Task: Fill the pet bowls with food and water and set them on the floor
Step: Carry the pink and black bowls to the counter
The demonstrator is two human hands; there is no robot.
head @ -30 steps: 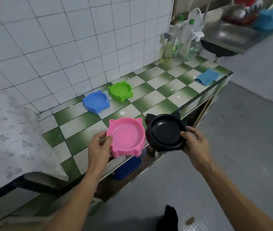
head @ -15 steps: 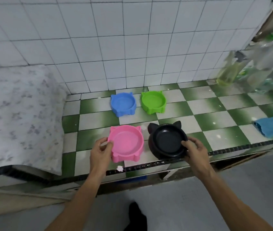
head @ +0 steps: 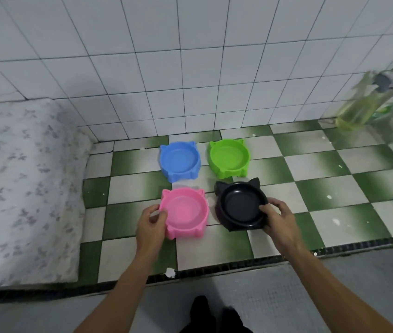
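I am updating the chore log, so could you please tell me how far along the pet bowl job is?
Done: four bowls are grouped on the tiled counter, the blue bowl and green bowl at the back. In hand: the left hand grips the pink bowl at its rim, the right hand the black bowl. Left: all four look empty, no food or water, and none is on the floor.

Light: cool, even; soft shadows. Focus: sharp at green bowl; bottles far right of it smeared; tiled wall behind it bowed
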